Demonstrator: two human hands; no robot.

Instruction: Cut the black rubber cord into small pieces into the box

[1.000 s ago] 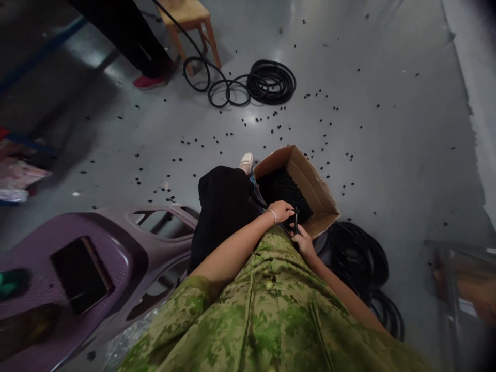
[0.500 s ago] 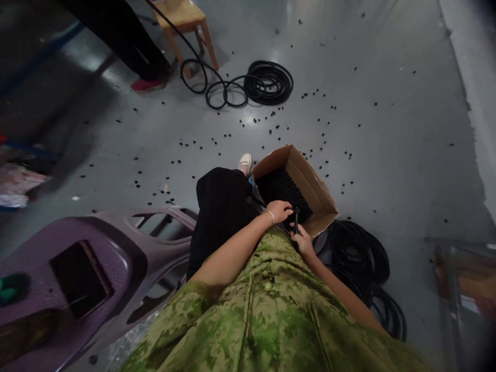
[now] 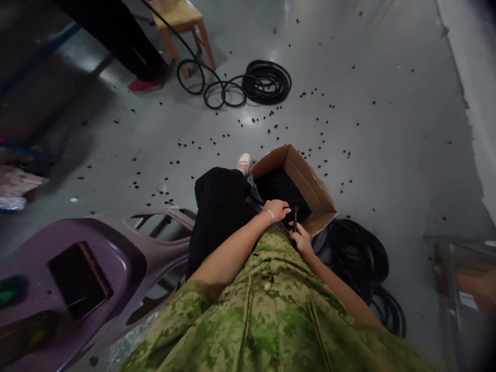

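Note:
My left hand (image 3: 276,210), with a bracelet at the wrist, pinches a short stretch of black hose (image 3: 291,208) over the near side of a cardboard box. Beside it, my right hand (image 3: 301,239) is closed around a slim dark hand tool (image 3: 295,222) that points up towards the hose. The tool's exact kind is too small to make out. Below both hands stands the open cardboard box (image 3: 315,181), with a heap of small black pieces (image 3: 284,186) in it.
Small black pieces lie scattered over the grey floor. Coiled black hose (image 3: 267,82) lies ahead, more coils (image 3: 358,253) at right. A purple plastic chair (image 3: 116,258) at left bears a phone-like dark slab (image 3: 79,279). A person's leg (image 3: 132,51) stands near a wooden stool (image 3: 180,15).
The whole view has shifted very slightly. Both hands keep nearly the same place and the same grips over the box.

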